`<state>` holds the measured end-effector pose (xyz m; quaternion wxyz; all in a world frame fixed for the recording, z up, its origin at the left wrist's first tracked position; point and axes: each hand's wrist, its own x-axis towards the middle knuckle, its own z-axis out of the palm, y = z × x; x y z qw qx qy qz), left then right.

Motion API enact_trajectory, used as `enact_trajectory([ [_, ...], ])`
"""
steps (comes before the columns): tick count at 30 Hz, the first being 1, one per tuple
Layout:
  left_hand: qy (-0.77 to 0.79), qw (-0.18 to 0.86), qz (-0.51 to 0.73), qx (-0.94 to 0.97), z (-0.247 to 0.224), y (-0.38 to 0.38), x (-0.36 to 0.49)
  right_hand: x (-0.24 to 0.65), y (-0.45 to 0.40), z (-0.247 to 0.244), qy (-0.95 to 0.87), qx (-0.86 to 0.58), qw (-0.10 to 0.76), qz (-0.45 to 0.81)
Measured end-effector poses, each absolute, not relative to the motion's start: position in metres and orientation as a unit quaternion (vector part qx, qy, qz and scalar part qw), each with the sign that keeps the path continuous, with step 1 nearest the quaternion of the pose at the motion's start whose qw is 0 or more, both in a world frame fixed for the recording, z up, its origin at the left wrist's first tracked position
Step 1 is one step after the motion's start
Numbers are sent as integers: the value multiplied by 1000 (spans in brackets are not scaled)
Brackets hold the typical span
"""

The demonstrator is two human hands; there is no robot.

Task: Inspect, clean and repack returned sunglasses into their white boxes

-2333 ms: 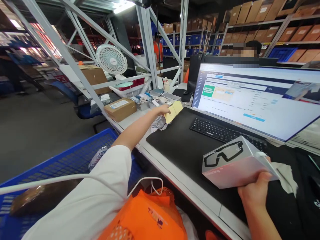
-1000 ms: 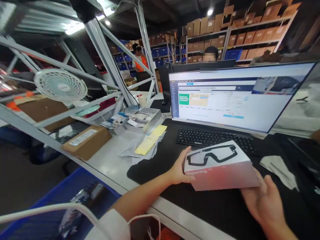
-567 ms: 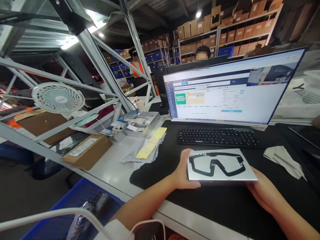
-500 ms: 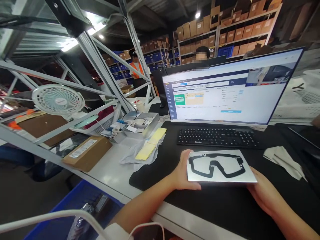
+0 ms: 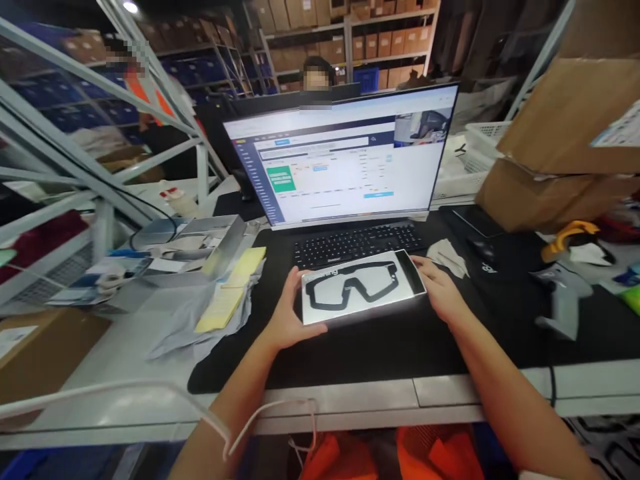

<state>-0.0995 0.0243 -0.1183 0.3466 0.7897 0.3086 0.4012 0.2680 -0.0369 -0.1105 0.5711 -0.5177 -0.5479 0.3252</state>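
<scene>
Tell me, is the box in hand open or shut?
The box looks partly open: a black section shows past its printed white face, beside the right hand.

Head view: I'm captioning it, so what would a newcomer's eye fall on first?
Probably the bright monitor, behind the keyboard. Next, the white box with its black glasses print, held at its ends by the left hand and right hand. The yellow paper also stands out, at the left edge of the black mat.
</scene>
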Motion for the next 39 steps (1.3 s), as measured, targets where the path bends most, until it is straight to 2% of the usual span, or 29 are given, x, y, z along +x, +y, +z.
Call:
enact_trajectory([
  [6,238,347,457,784,-113,20,-99,278,-42,-106,-519,-527,587,330],
  [9,204,378,488,760,-110,14,-93,278,-50,-99,-516,-547,556,355],
  [11,182,393,500,749,-106,9,-89,273,-59,-89,-552,-558,538,308],
  [13,156,405,504,747,-98,4,-88,262,-71,-77,-633,-562,475,240],
  [17,116,406,479,769,-75,-14,-95,232,-95,-57,-800,-534,212,174],
  [19,95,392,462,790,-60,-23,-102,221,-104,-53,-827,-517,165,146],
  [26,67,362,405,837,-30,-36,-122,216,-123,-62,-858,-462,221,43],
  [30,67,361,389,845,-30,-40,-133,220,-135,-70,-859,-452,236,37],
  [35,94,308,364,874,-28,-54,-146,247,-145,-71,-860,-444,250,36],
  [39,76,303,424,850,-28,-61,-133,255,-147,-61,-867,-427,256,-3],
])
